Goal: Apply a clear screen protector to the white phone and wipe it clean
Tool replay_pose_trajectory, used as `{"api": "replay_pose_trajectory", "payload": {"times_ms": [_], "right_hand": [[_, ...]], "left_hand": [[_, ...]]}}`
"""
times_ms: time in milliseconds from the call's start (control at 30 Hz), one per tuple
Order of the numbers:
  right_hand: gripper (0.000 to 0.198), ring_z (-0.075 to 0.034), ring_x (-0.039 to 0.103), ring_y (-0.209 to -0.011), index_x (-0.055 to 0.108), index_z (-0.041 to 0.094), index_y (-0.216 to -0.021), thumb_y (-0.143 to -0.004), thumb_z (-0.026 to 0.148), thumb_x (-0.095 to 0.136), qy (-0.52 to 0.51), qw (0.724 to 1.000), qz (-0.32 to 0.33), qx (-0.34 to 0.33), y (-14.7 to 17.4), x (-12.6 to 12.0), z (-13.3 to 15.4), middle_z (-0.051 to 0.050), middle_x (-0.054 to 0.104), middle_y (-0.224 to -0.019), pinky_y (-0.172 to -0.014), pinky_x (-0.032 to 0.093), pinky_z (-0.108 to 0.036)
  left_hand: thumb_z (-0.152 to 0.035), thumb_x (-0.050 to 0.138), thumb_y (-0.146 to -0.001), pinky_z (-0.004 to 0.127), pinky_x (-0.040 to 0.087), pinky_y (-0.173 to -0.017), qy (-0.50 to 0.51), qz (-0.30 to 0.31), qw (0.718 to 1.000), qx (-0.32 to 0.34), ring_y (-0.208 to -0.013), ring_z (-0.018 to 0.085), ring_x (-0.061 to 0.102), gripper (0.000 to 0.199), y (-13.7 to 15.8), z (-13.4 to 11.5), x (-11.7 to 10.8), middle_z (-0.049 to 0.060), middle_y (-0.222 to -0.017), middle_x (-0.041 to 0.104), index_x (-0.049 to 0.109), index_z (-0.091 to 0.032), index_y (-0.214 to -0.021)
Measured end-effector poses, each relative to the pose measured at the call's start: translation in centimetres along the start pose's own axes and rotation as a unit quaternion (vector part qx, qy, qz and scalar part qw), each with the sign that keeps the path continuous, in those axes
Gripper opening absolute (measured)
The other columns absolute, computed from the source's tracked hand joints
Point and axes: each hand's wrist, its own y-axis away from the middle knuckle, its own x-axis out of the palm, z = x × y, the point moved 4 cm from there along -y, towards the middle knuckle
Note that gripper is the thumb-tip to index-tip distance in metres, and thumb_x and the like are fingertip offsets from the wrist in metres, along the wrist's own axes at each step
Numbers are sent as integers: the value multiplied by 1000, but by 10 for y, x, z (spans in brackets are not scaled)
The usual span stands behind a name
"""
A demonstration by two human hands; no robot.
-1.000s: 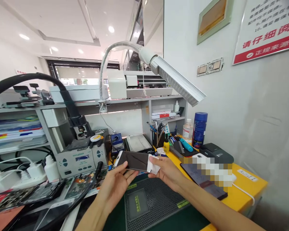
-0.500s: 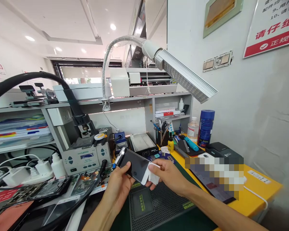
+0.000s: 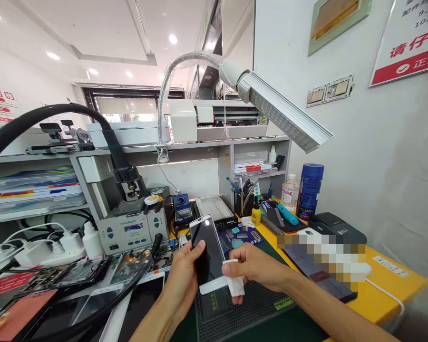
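Note:
A white-framed smartphone with a dark screen is held tilted above the work mat, its top end pointing away. My left hand grips its left edge, thumb on the glass and fingers beneath. My right hand pinches a folded white tissue at the phone's lower right edge. Most of the right fingers are hidden behind the tissue. Below both hands lies a black perforated mat on a green surface.
A grey rework station stands at the left, near opened phones and loose boards. A lamp hangs overhead. Rightward are a yellow bottle, a blue spray can and another phone, partly pixelated.
The phone has turned from slanting sideways to nearly upright in view. My right hand and the tissue have shifted slightly right and down along its edge. The camera view has swung a little left.

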Motion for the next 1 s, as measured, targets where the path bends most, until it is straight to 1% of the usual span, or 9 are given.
{"api": "replay_pose_trajectory", "payload": {"times_ms": [100,300,400,467,600,700,800,900,1000], "right_hand": [[39,-13,59,-42,55,13,-68,-74,46,75,-2,999,-40,-5,-1,-6,2,-5,66,-57,-41,46,-22],[42,-11,55,-44,59,13,-81,-78,54,69,-46,988,-133,-57,-1,-22,11,0,61,-59,-41,49,-23],[39,-11,55,-48,60,15,-87,-78,51,71,-71,980,-164,-88,-1,-26,14,1,60,-62,-41,48,-22],[39,-12,57,-53,62,16,-100,-78,47,73,-86,975,-177,-104,0,-26,17,0,61,-69,-44,50,-22],[55,-12,58,-61,57,20,-124,-76,36,78,-94,977,-160,-109,3,-21,22,-3,65,-85,-51,50,-25],[55,-14,61,-71,62,18,-120,-71,32,82,-79,982,-126,-118,5,-14,26,-4,67,-91,-63,50,-26],[51,-16,62,-79,66,17,-112,-68,35,83,-65,980,-130,-134,5,-12,27,-4,67,-89,-72,50,-28],[43,-15,60,-71,67,16,-105,-73,42,79,-58,977,-157,-130,4,-15,24,-3,66,-83,-62,49,-27],[36,-12,54,-60,67,14,-89,-77,48,73,-45,975,-182,-123,2,-21,21,-1,60,-71,-53,46,-25]], "left_hand": [[-33,73,-79,33,53,-79,-26,33,999,-25,-89,24,69,33,7,3,10,8,-96,74,68,-16,-107],[-38,72,-79,33,52,-78,-54,118,989,-64,-87,26,69,42,19,5,26,12,-92,74,66,-16,-114],[-39,74,-77,34,52,-80,-69,116,989,-57,-89,26,69,46,18,8,22,12,-94,74,65,-18,-117],[-39,74,-77,34,51,-82,-74,112,990,-48,-89,25,69,48,16,10,19,11,-95,74,64,-19,-120],[-36,73,-78,34,49,-86,-76,107,990,-43,-92,24,68,47,14,11,17,9,-99,74,63,-22,-122],[-34,73,-79,34,49,-87,-77,90,992,-34,-94,24,67,45,13,8,17,8,-102,73,63,-23,-121],[-34,73,-79,36,49,-87,-78,88,992,-33,-95,25,67,45,13,7,16,10,-103,73,64,-21,-121],[-32,72,-80,36,49,-87,-98,105,989,-33,-96,26,67,45,14,6,16,10,-102,73,63,-20,-121],[-32,70,-81,35,48,-87,-127,125,984,-28,-97,26,66,41,14,5,15,9,-103,72,64,-20,-121]]}}
